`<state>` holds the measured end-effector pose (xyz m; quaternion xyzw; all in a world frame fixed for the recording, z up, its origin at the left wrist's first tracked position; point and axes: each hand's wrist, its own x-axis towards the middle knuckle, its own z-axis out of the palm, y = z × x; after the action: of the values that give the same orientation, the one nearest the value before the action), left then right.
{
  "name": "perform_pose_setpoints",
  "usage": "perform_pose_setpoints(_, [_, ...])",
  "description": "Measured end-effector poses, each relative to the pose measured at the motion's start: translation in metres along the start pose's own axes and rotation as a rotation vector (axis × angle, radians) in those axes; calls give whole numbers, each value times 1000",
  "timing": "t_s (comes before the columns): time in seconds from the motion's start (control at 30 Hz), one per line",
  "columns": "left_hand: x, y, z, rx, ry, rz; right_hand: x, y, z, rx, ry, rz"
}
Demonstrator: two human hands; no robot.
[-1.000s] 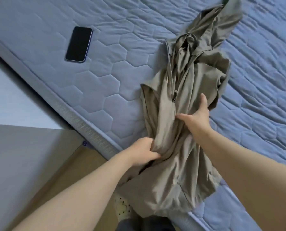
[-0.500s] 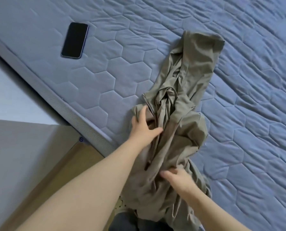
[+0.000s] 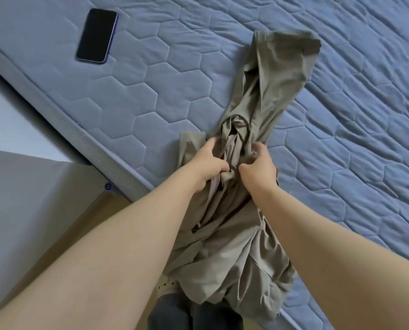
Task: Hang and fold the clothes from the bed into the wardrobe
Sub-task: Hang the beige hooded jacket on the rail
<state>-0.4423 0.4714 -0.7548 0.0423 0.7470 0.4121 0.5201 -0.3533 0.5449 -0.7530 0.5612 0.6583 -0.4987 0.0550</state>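
Head view shows your left hand (image 3: 208, 163) and right hand (image 3: 258, 167) gripping the bunched olive jacket (image 3: 265, 96) at the bed (image 3: 151, 96) edge; next, I think, lift and straighten it.

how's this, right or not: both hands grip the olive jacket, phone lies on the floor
Wrong on the phone: the head view shows it lying on the blue mattress instead. The left hand and right hand do grip the olive jacket.
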Motion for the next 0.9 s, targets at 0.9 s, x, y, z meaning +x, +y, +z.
perform_pose_setpoints(0.9, [-282,68,-161,-238,365,-72,-246,-178,4,213,-431,-297])
